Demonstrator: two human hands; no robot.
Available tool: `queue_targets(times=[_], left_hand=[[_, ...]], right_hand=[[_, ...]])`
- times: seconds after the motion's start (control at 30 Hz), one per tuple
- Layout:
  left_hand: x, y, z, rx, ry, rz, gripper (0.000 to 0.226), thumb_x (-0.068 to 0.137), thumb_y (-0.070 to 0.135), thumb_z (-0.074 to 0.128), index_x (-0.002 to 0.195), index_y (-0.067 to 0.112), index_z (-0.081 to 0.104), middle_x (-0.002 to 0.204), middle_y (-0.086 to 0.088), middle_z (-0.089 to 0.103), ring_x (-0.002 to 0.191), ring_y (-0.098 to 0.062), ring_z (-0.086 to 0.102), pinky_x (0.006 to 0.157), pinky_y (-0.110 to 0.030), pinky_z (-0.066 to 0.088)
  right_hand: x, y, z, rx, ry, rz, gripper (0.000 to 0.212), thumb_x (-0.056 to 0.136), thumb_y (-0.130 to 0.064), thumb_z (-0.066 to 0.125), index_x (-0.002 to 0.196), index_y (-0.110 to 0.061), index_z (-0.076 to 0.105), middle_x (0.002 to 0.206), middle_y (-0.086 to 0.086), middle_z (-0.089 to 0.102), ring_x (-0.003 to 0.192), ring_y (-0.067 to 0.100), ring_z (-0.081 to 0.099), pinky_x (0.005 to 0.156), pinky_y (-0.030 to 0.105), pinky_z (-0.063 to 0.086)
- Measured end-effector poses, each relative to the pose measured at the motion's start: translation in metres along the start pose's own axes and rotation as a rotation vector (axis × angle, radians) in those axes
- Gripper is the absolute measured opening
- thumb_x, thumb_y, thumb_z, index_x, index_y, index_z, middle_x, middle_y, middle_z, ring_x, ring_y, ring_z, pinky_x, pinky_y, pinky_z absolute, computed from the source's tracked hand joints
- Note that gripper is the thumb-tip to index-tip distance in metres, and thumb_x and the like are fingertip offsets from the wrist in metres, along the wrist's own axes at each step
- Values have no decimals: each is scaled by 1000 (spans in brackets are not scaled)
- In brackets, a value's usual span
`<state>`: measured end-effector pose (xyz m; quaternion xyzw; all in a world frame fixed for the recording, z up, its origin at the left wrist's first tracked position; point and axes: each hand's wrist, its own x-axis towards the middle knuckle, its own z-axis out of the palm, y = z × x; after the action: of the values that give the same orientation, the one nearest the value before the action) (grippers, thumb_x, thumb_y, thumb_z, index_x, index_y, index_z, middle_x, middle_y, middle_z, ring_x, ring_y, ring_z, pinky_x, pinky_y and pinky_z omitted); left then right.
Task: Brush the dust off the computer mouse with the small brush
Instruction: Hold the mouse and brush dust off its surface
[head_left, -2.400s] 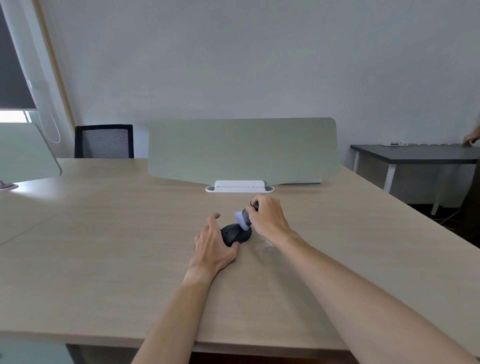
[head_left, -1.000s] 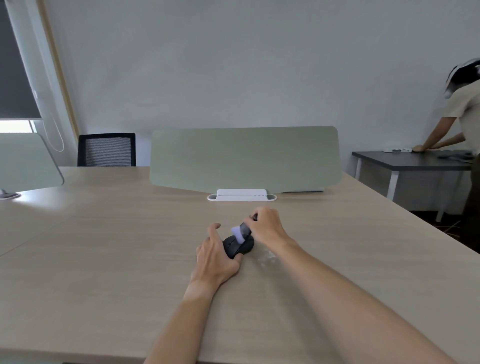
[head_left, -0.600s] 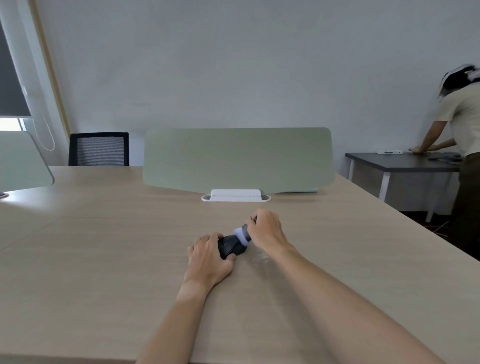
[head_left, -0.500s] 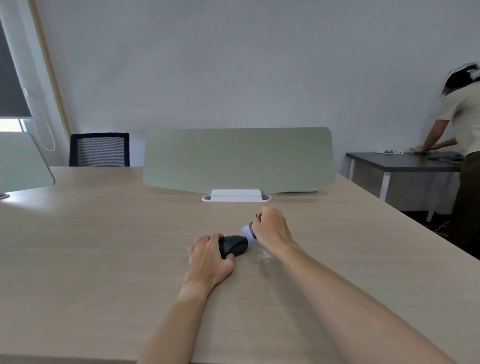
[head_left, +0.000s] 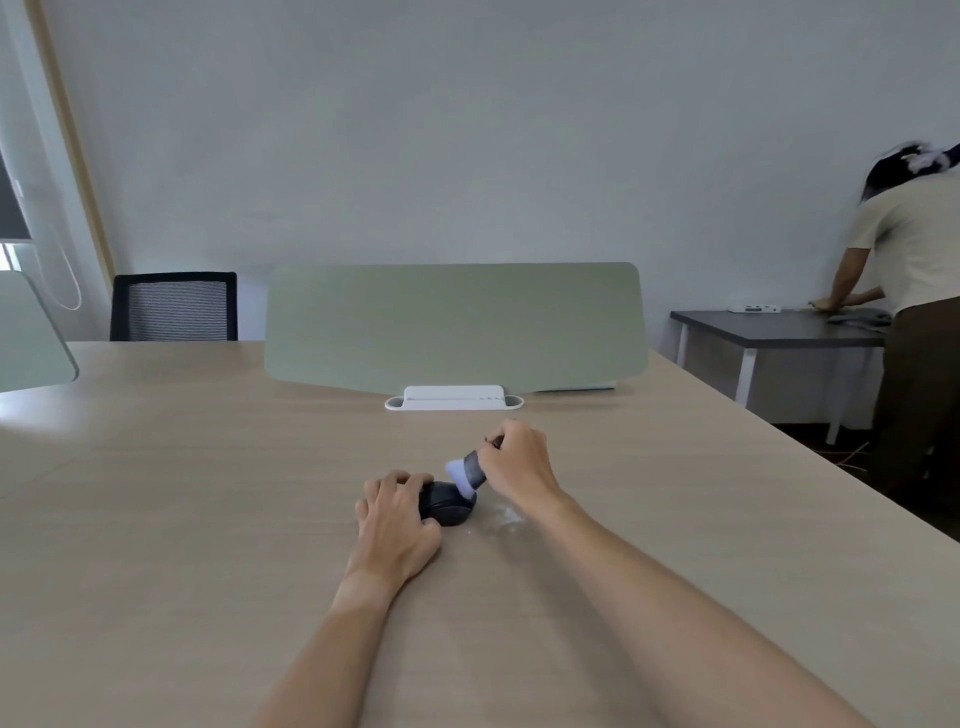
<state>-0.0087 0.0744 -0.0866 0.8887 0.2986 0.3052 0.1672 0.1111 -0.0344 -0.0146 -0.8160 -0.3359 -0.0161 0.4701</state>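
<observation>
A black computer mouse (head_left: 451, 506) lies on the light wooden desk (head_left: 208, 519) in front of me. My left hand (head_left: 397, 514) is curled over the mouse's left side and grips it. My right hand (head_left: 519, 462) is closed on a small brush (head_left: 470, 467) with a dark ferrule and pale bristles. The bristle tips touch the mouse's top right. A smear of white dust (head_left: 503, 517) lies on the desk just right of the mouse.
A green desk divider (head_left: 454, 325) on a white base (head_left: 453, 399) stands behind the hands. A black mesh chair (head_left: 174, 306) is at the back left. At the right, a person (head_left: 914, 291) leans over a dark side table (head_left: 774, 327).
The brush swung off the mouse to the right half a second ago and is now back on its top right. My left hand has stayed curled on the mouse. The person at the right shifted.
</observation>
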Motion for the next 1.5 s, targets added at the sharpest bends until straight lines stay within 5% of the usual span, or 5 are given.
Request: queue_targets(times=[0.3,0.53,0.63,1.2,1.5], left_hand=[[-1,2,-3,-56,-40,-6,67,60,26,38,125,27,57,122,0,53,114,-25,41,100,-36,34],[-3,6,-2,-33,-44,-1,60,57,84,48,101,44,59,106,13,48,103,-12,36,91,-32,29],[-2,5,-1,-6,-42,10,55,68,74,54,114,44,57,115,9,54,113,-19,42,96,-38,34],[1,0,-3,-163,-79,127,40,84,13,49,121,23,61,121,3,65,115,-24,50,102,-35,40],[1,1,-4,-222,-59,167,28,78,46,57,100,30,62,94,13,68,90,-12,61,81,-30,49]], right_hand=[[-2,3,-4,-166,-15,-10,23,82,-7,41,62,-13,31,72,8,42,67,28,38,49,30,24],[-5,-2,-4,17,-155,56,15,77,-5,51,63,-5,45,66,13,42,67,26,33,56,32,30],[-4,6,-4,-109,-106,44,20,84,-9,49,73,7,54,83,23,63,81,43,54,66,42,49],[2,23,-20,3,-73,0,11,80,-5,52,71,-5,58,78,8,64,72,21,51,57,24,40],[-2,25,-10,-43,-115,-131,12,83,-12,60,71,-11,58,73,0,61,70,18,53,57,20,40]])
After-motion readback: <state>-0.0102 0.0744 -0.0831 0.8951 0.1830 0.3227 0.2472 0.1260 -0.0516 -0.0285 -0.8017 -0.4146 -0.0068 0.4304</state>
